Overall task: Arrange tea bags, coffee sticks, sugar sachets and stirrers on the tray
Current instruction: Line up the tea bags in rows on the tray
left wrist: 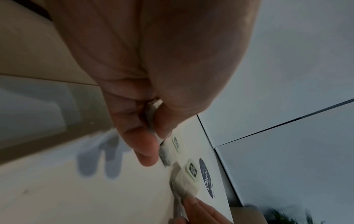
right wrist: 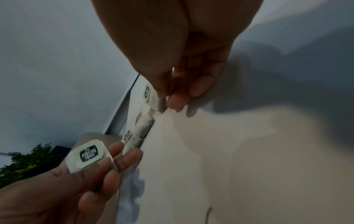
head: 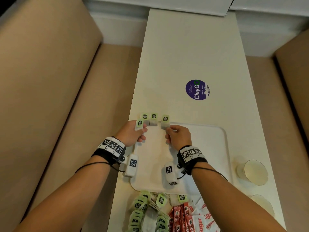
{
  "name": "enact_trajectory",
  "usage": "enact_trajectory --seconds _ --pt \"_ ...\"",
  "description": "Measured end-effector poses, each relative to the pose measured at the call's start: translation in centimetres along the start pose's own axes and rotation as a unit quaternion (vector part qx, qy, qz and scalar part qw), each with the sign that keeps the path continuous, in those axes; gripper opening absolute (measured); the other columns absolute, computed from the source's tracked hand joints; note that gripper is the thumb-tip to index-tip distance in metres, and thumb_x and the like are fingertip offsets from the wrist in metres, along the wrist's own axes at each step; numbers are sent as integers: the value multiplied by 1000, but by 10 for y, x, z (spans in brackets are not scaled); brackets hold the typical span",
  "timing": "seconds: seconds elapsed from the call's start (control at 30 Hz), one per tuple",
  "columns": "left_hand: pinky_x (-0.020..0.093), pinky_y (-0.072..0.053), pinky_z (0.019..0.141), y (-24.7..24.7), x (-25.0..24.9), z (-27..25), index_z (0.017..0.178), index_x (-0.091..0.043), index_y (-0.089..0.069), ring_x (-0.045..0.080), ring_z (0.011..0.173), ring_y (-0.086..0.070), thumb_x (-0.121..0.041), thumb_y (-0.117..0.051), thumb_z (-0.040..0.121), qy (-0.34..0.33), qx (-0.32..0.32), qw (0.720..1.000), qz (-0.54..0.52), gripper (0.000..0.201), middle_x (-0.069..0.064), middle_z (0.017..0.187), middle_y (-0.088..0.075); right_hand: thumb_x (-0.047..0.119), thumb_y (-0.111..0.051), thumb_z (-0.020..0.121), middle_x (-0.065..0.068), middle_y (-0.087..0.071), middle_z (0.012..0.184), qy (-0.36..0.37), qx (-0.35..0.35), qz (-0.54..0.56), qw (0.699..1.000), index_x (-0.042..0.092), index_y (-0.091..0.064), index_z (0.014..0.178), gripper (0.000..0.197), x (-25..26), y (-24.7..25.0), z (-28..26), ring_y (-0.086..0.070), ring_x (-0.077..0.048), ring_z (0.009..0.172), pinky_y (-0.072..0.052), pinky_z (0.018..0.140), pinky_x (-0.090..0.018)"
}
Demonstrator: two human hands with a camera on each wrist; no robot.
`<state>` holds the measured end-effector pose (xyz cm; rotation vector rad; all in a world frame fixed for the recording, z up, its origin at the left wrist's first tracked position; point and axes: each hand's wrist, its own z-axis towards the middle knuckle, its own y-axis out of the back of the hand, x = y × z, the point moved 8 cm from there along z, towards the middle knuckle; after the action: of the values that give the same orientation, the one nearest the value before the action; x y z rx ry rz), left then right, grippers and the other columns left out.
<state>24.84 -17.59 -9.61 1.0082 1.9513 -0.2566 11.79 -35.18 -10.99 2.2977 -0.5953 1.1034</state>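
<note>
Four tea bags are lined up along the far rim of the white tray. One tea bag is pinched in the curled fingers of the left hand; another tea bag is nipped by the fingertips of the right hand. Two tea bags are laid between the hands. Loose tea bags, red coffee sticks and sugar sachets are heaped behind the wrists.

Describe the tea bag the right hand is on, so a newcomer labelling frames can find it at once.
Start at the white tray on the table and go to its far left edge, where tea bags stand in a row. The tea bag is the rightmost one. It stands slightly apart from the others, and the right hand pinches its lower corner.
</note>
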Motion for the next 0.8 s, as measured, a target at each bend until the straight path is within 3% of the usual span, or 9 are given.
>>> enact_trajectory --seconds 0.13,0.23,0.4,0.53,0.6,0.67,0.73,0.8 --pt "30 -52 64 -2 2 4 109 -12 -60 21 75 -68 -5 -51 102 -3 7 1000 -3 13 15 110 -69 16 -66 97 -11 -67 64 -16 -15 25 999 9 -76 96 12 5 -4 -2 -55 -19 46 -50 47 -25" --pt "32 -55 69 -5 4 4 115 -11 -60 23 81 -69 0 -44 103 2 19 1000 -15 22 8 113 -66 16 -67 96 -11 -68 64 -18 -25 21 999 9 -75 94 11 10 -4 -2 -57 -18 46 -52 45 -23" --pt "29 -57 65 -9 0 -1 119 -15 -60 19 87 -72 -3 -45 104 -6 42 998 -52 25 4 108 -67 23 -68 94 -11 -73 66 -7 -31 -12 999 11 -74 92 14 11 -5 2 -64 -18 48 -58 54 -29" --pt "29 -57 64 -6 -5 -6 112 -18 -65 20 89 -74 -9 -54 102 -18 36 998 -52 17 8 106 -72 30 -70 92 -7 -74 64 -5 -29 -35 999 10 -67 90 21 11 -4 2 -71 -21 54 -63 66 -37" --pt "30 -54 64 -4 -5 -7 108 -14 -67 23 87 -74 -12 -59 101 -16 28 998 -46 11 12 103 -75 34 -70 91 -6 -73 61 3 -25 -55 998 12 -61 86 24 12 -4 0 -73 -22 58 -61 67 -35" --pt "28 -49 60 -1 -5 -8 99 -8 -66 24 82 -73 -15 -63 99 -14 17 999 -36 8 15 101 -76 32 -71 91 -9 -72 63 7 -15 -47 999 11 -59 86 25 13 -6 -7 -72 -26 57 -56 57 -30" --pt "24 -46 55 2 -4 -9 92 0 -61 24 76 -71 -16 -67 96 -13 1 999 -30 17 18 97 -76 28 -71 93 -13 -71 67 21 17 -30 999 4 -63 88 26 15 -13 -15 -70 -32 55 -50 47 -26" --pt "24 -44 52 5 -4 -10 88 4 -60 19 64 -67 -18 -71 93 -17 -9 1000 -17 25 14 83 -75 25 -68 96 -17 -72 72 41 68 -27 996 3 -67 91 23 18 -24 -25 -69 -36 57 -48 46 -25"
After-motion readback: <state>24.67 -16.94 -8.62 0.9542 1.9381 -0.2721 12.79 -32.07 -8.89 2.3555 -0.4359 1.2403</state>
